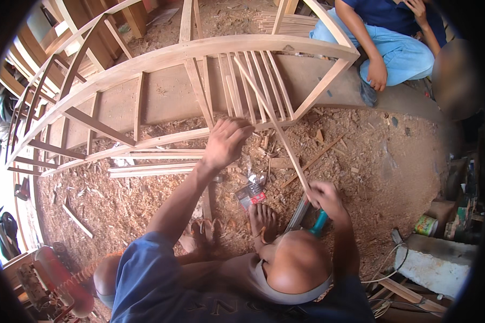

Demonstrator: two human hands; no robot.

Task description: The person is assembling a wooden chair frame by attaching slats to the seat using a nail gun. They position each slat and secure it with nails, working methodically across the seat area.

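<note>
A long thin wooden slat [283, 134] runs slantwise from the upper part of a curved wooden frame [161, 56] down to my right hand [328, 198]. That hand is closed on the slat's near end, slightly blurred. My left hand [227, 141] is at the frame's lower rail [172, 139], fingers curled; what they grip, if anything, is hidden. Several upright slats [251, 86] stand side by side in the frame's right section. Beneath my right hand lies a teal-handled tool [319, 222] with a grey metal part, partly hidden by my knee.
Wood shavings [382, 177] cover the ground. Loose strips [151, 170] lie below the frame, and a small plastic packet [251, 195] lies near my foot. Another person [396, 51] sits at the upper right. A red tank-like machine [64, 280] and a pale block [436, 264] flank me.
</note>
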